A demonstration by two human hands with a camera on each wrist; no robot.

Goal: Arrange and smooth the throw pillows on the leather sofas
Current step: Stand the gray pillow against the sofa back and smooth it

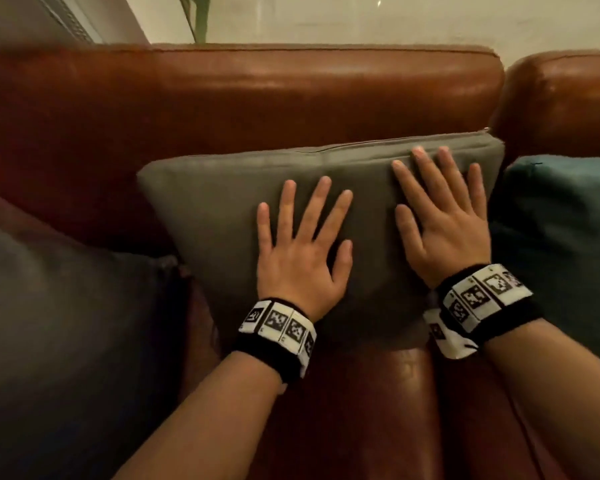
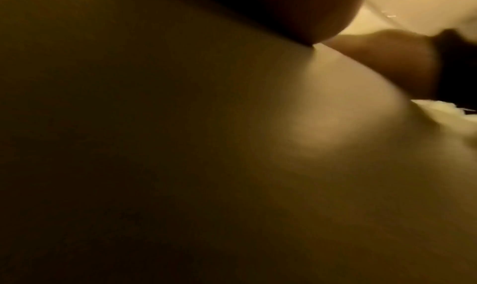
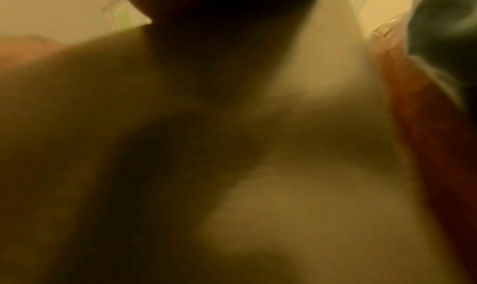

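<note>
Head view: a brown leather sofa (image 1: 243, 88) with a glossy backrest fills most of the picture, and its seat cushion shows between the 2 forearms at the bottom. Behind the backrest is a pale wall, with a blurred green plant stem (image 1: 201, 19) at the top. A second brown leather sofa section (image 1: 565, 98) adjoins on the right. A grey-green square fabric throw pillow (image 1: 201, 209) stands on the seat, leaning back against the backrest, its zipped seam along the top edge. The left hand (image 1: 300, 258) lies flat on the pillow's front face near the middle, all 5 fingers straight and spread wide, gripping nothing. The right hand (image 1: 440, 220) lies flat just beside it, nearer the pillow's upper right corner, fingers likewise spread, with the fingertips (image 1: 420, 152) reaching the top edge. Both wrists wear black bands with black-and-white square markers. A dark grey pillow (image 1: 66, 323) sits at the left and a teal pillow (image 1: 561, 237) at the right, each just beside the middle one.

Left wrist view: dim and blurred; the pillow's fabric fills it, with the right hand (image 2: 382, 63) at the upper right.

Right wrist view: blurred fabric, red-brown leather and the teal pillow (image 3: 449, 35) at the right edge.
</note>
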